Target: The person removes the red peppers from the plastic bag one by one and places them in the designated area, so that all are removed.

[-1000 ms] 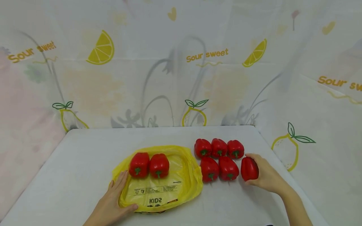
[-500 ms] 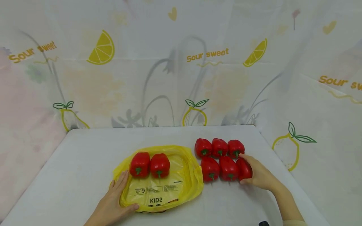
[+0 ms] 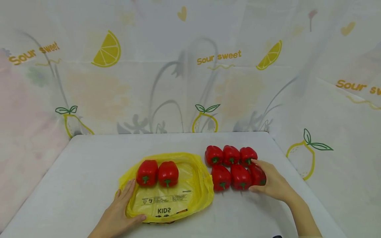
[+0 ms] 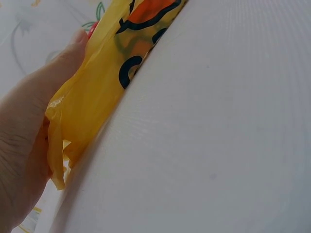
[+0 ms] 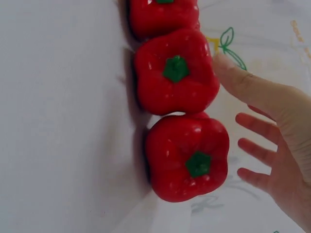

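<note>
A red bell pepper (image 5: 187,158) with a green stem lies at the right end of the front row of peppers. My right hand (image 3: 272,180) is around its right side with fingers spread. In the right wrist view, my fingertips (image 5: 247,145) stand apart from its skin. On the left, a yellow plastic bag (image 3: 190,211) with printed lettering is spread wide, its rim raised. Two red peppers (image 3: 168,173) lie side by side in its far left part. My left hand (image 3: 119,211) rests along its near left corner, fingers straight and thumb at the front rim.
Beside the bag's right edge, several more red peppers (image 3: 220,178) sit in two rows on the white table (image 3: 89,158). A lemon-printed cloth (image 3: 166,82) hangs behind and at the sides. A small dark object (image 3: 277,236) shows at the bottom edge.
My right hand has brought the pepper left against the front row and turned it stem toward me, then loosened its fingers. The left hand and bag have stayed put.
</note>
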{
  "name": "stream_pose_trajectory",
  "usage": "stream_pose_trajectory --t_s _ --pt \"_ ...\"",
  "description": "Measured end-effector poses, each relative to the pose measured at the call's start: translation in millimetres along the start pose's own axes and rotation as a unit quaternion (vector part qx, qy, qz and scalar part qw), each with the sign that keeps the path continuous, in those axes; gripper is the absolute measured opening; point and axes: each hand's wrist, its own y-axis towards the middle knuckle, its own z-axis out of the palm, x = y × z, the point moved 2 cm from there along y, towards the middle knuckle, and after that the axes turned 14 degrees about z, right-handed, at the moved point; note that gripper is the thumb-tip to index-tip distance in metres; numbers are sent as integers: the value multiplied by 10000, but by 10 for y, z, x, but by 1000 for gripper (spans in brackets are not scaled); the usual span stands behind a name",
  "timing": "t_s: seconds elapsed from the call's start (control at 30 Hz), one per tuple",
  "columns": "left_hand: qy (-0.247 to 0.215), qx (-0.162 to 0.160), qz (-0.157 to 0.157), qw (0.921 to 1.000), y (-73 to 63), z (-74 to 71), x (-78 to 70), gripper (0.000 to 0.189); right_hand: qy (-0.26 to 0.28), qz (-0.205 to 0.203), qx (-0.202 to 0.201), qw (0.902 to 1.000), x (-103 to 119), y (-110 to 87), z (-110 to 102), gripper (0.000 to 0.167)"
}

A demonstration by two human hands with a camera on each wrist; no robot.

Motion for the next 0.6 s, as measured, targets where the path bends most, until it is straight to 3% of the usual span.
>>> stream_pose_trajectory --t_s 0.27,0.6 --pt "110 -31 30 9999 -5 3 3 115 -54 -666 -925 9935 415 -41 -68 71" --pt "138 -125 104 9998 -5 10 9 113 295 -1617 -900 9823 897 -81 -57 49"
